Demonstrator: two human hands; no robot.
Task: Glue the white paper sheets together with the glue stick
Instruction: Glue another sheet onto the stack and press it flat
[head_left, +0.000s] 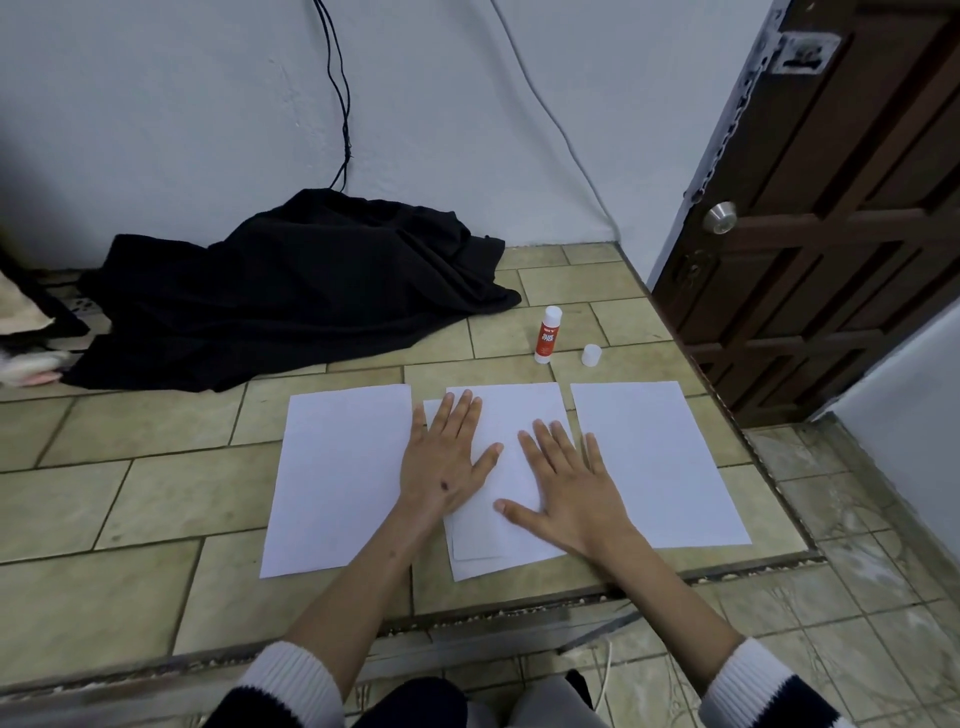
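both hands lie flat, palms down, on the middle stack of white paper sheets (511, 415) on the tiled desk (156, 493). left hand (447, 457) presses the upper left part of the stack, fingers (460, 410) spread wide and straight, gripping nothing. right hand (569, 488) presses the lower right part, fingers (553, 441) likewise splayed wide, thumb pointing left across the sheet, gripping nothing. the two hands are near each other but apart.

the stack holds at least two sheets, not squared up: edges of a lower sheet show at the top left and along the bottom. a single left sheet (337, 478) lies just beside the stack, its right edge under or against the left hand; which one cannot be told. a single right sheet (660, 462) lies just beside the stack on the other side, with a narrow gap.

the glue stick (548, 333) stands upright on the desk behind the sheets, uncapped or not cannot be told at its tip. its white cap (591, 356) stands apart, just to its right.

a black cloth (291, 291) is heaped at the back left of the desk against the wall. a brown door (831, 208) stands at right.
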